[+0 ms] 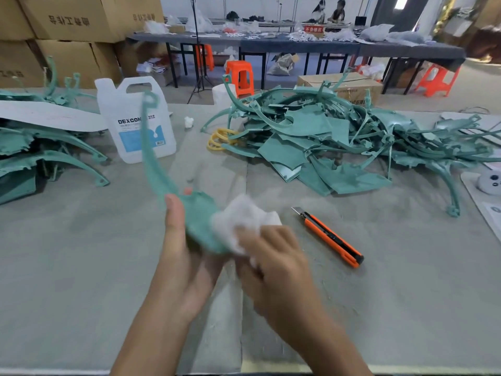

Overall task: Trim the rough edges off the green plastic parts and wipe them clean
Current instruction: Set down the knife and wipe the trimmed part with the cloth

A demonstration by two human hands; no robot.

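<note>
Left hand [179,256] gripped the green part [199,218]; right hand [271,256] pinched a white wad [244,221] against it, wiping. Next, I judged, came setting it aside, cleaned.

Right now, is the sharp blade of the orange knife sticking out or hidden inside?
Sticking out. The orange and black plastic utility knife lies on the grey table with a short silver blade showing at its far end.

**Readable text**

I read "DEXCON" in dark capitals on the white jug [135,119], its last part hidden by a green part; the smaller print on its blue label is too small. A red sign [313,29] on the far bench shows "不合格区". Cardboard boxes [69,21] carry mirrored characters I can't read.
</note>
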